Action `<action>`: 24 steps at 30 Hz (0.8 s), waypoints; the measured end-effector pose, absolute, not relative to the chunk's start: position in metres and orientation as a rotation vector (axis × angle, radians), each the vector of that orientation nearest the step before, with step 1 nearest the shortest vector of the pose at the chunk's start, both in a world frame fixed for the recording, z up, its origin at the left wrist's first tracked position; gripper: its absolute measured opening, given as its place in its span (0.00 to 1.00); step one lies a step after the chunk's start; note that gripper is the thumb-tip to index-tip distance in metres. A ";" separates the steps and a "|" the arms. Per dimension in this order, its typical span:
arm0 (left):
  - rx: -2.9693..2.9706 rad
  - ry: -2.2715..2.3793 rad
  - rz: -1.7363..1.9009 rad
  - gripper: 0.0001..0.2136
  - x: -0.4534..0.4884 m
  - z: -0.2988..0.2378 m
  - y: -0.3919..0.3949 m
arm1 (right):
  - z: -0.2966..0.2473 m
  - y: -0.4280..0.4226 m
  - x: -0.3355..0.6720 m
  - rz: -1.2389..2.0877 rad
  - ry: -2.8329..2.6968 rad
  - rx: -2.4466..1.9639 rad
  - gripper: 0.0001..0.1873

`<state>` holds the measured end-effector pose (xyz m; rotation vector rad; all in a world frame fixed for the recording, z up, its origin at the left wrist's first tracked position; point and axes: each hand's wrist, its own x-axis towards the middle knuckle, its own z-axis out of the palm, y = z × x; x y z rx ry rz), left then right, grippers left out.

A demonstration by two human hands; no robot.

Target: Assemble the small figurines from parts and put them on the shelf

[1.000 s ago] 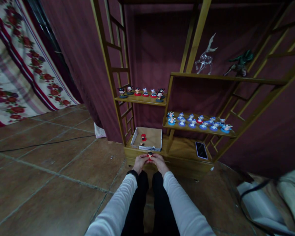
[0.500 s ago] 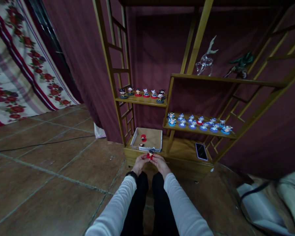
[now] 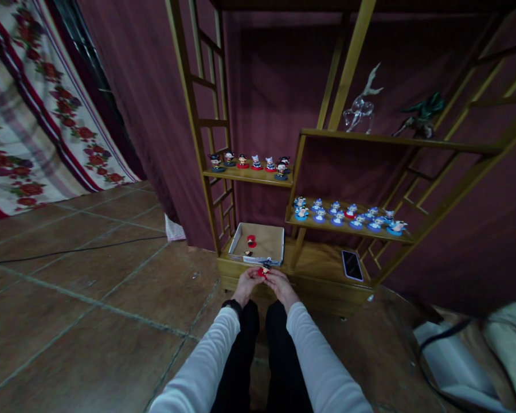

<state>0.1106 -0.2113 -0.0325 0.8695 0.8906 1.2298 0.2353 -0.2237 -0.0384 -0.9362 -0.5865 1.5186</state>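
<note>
Between my two hands is a small figurine [image 3: 265, 269] with a dark top and a red base, held upright in front of the box. My left hand [image 3: 246, 285] pinches the base from the left side. From the right, the fingers of my right hand [image 3: 281, 286] close on the same base. Just beyond them, a shallow cardboard box [image 3: 270, 238] with white walls rests on the bottom shelf. Inside it lie a red-based figurine [image 3: 251, 241] and a small dark figurine [image 3: 248, 253].
Several figurines [image 3: 256, 163] stand on the upper left shelf [image 3: 249, 177]. More blue and purple ones [image 3: 337, 217] line the right shelf. A phone [image 3: 352, 265] lies at lower right. A clear deer ornament [image 3: 361, 109] and a dark green figure [image 3: 421, 116] stand higher up.
The held figurine has tilted or turned slightly and shifted a little to the right in my fingers. Both hands stay nearly in place, and the shelves look the same.
</note>
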 end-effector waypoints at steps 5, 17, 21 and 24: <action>0.889 0.897 1.244 0.20 0.112 -0.027 -0.215 | -0.037 -0.224 0.236 1.523 -0.590 -0.930 0.16; 0.868 0.899 1.199 0.19 0.111 -0.033 -0.211 | -0.041 -0.224 0.237 1.506 -0.579 -0.943 0.15; 0.878 0.903 1.199 0.19 0.111 -0.035 -0.210 | -0.042 -0.223 0.237 1.523 -0.574 -0.925 0.16; 0.887 0.902 1.179 0.19 0.111 -0.037 -0.208 | -0.043 -0.222 0.238 1.545 -0.584 -0.907 0.17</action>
